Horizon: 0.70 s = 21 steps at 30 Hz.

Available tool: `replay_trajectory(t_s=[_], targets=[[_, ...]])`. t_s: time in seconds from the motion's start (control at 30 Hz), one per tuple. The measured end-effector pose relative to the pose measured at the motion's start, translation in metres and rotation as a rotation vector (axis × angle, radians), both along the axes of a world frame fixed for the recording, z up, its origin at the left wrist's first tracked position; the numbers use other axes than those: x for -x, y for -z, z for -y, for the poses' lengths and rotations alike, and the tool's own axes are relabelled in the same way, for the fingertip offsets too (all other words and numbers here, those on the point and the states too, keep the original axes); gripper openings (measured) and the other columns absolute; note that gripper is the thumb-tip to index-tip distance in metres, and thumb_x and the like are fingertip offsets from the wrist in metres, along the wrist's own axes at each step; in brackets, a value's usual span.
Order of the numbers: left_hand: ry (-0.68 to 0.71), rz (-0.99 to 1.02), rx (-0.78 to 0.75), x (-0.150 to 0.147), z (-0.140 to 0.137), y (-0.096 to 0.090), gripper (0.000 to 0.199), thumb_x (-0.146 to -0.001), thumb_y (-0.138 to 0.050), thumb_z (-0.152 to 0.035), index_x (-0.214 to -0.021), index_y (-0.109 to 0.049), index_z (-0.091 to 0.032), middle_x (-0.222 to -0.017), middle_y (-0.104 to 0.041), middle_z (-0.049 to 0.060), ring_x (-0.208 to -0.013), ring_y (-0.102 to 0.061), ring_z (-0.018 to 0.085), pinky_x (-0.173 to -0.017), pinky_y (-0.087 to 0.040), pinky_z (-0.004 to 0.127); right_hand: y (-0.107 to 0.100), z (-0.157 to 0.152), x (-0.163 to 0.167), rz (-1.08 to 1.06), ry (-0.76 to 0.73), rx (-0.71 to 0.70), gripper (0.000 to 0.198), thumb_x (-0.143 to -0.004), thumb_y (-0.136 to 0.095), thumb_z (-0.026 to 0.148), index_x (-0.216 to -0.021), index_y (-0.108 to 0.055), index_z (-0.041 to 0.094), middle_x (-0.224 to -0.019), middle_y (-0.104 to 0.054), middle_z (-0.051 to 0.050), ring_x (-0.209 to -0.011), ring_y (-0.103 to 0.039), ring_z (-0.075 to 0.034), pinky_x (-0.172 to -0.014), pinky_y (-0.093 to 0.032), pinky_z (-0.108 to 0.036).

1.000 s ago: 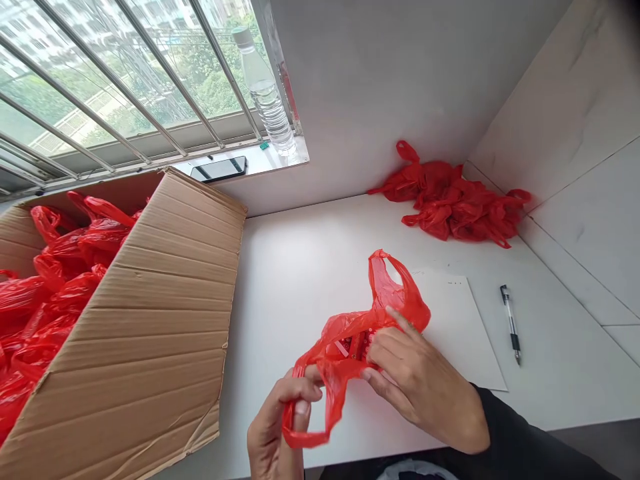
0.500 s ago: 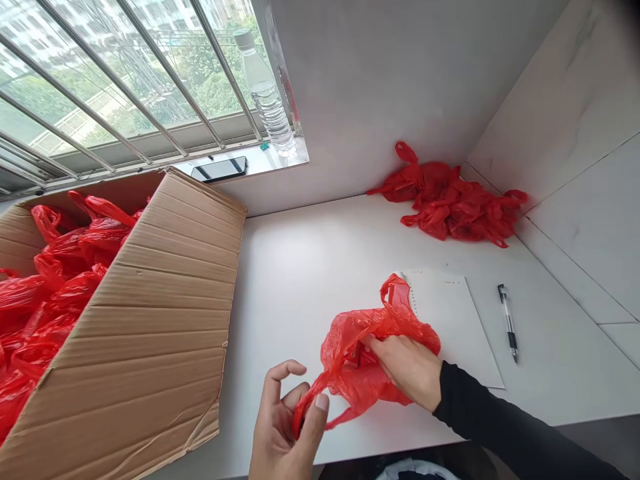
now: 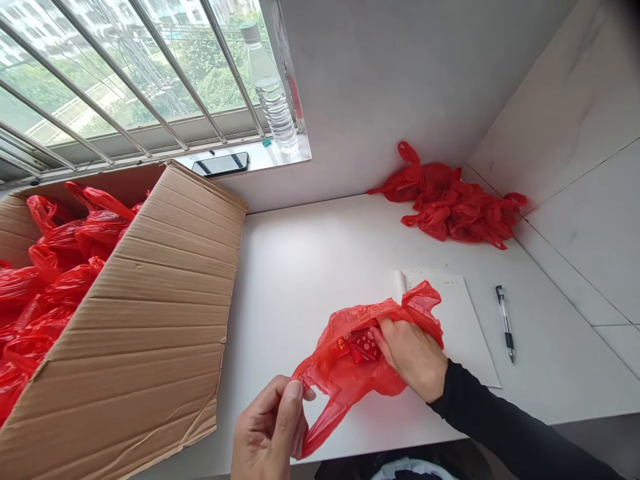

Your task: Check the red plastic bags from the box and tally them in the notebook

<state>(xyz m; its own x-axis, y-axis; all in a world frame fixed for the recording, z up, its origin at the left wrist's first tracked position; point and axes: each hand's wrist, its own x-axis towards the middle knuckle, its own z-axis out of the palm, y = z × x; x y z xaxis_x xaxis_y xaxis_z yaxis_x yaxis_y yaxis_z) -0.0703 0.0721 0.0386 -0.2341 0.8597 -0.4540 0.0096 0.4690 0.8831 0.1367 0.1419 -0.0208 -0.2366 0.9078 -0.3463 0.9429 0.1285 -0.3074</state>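
Note:
A thin red plastic bag point(image 3: 345, 383) with loop handles lies spread on the white table, its mouth open. My left hand point(image 3: 275, 420) is closed on the bag's left handle side, pinching the film between thumb and fingers. At the bag's mouth on the right, my right hand point(image 3: 415, 357) reaches in; its fingertips are hidden by the bag, so their grip does not show. Inside lie small red packets point(image 3: 364, 343) with pale printed patterns, partly covered by the film.
On the left stands a cardboard box point(image 3: 165, 287) full of red bags point(image 3: 70, 273). A heap of red plastic bags point(image 3: 460, 203) sits in the back right corner. A notebook point(image 3: 465, 333) and pen point(image 3: 506, 327) lie right. The sill holds a bottle point(image 3: 275, 100) and phone point(image 3: 220, 164).
My left hand has moved left and closed on the handle side, stretching the bag. The bag's mouth is wider, and the printed packets show more clearly. My right hand stays in the mouth.

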Motion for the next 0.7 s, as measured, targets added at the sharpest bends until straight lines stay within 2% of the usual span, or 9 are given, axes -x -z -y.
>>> replay_trajectory(t_s=[0.1,0.23,0.33,0.47,0.6,0.7], targets=[[0.020,0.044,-0.015,-0.007,-0.004,0.001,0.040,-0.088,-0.064,-0.057,-0.090,-0.066,-0.017,-0.054,-0.029,-0.007,-0.051,-0.022,0.009,-0.050,-0.018,0.023,0.000,0.000,0.002,0.018,0.003,0.000,0.023,-0.103,-0.038,0.014,-0.112,-0.059,0.013,-0.076,-0.071,-0.011,-0.067,-0.070,-0.028,-0.051,-0.037,-0.033],[0.091,0.074,-0.039,-0.012,-0.008,0.003,0.046,-0.089,-0.063,-0.057,-0.109,-0.069,-0.016,-0.056,-0.027,-0.008,-0.051,-0.020,0.008,-0.050,-0.016,0.024,0.009,0.001,0.008,-0.047,-0.116,0.011,0.033,-0.098,-0.045,0.008,-0.127,-0.055,0.020,-0.075,-0.072,-0.004,-0.066,-0.070,-0.025,-0.053,-0.034,-0.031],[0.098,0.065,-0.056,-0.013,-0.009,0.003,0.045,-0.088,-0.064,-0.057,-0.108,-0.071,-0.016,-0.055,-0.029,-0.007,-0.051,-0.021,0.008,-0.049,-0.017,0.024,0.014,0.002,0.011,-0.086,-0.186,0.034,0.041,-0.091,-0.055,0.009,-0.128,-0.054,0.024,-0.073,-0.071,0.000,-0.062,-0.068,-0.022,-0.052,-0.031,-0.029],[0.025,0.045,-0.071,-0.011,-0.007,0.003,0.040,-0.087,-0.068,-0.052,-0.106,-0.072,-0.017,-0.055,-0.031,-0.007,-0.051,-0.021,0.007,-0.048,-0.017,0.023,0.009,0.005,0.007,-0.053,-0.181,0.031,0.043,-0.094,-0.043,0.005,-0.131,-0.054,0.021,-0.070,-0.070,-0.004,-0.060,-0.068,-0.024,-0.050,-0.028,-0.030],[0.061,0.066,-0.076,-0.004,-0.007,0.008,0.046,-0.087,-0.067,-0.055,-0.111,-0.071,-0.016,-0.055,-0.031,-0.007,-0.050,-0.023,0.008,-0.046,-0.019,0.022,0.006,0.010,0.001,-0.022,-0.191,0.041,0.033,-0.093,-0.041,0.005,-0.111,-0.064,0.019,-0.072,-0.070,-0.008,-0.061,-0.068,-0.027,-0.051,-0.030,-0.032],[0.099,0.064,-0.083,-0.003,-0.008,0.009,0.044,-0.089,-0.065,-0.053,-0.111,-0.071,-0.016,-0.055,-0.031,-0.007,-0.049,-0.023,0.007,-0.046,-0.021,0.021,0.009,0.013,0.006,-0.036,-0.246,0.036,0.039,-0.091,-0.044,0.005,-0.123,-0.060,0.020,-0.071,-0.069,-0.005,-0.059,-0.067,-0.026,-0.052,-0.033,-0.031]])
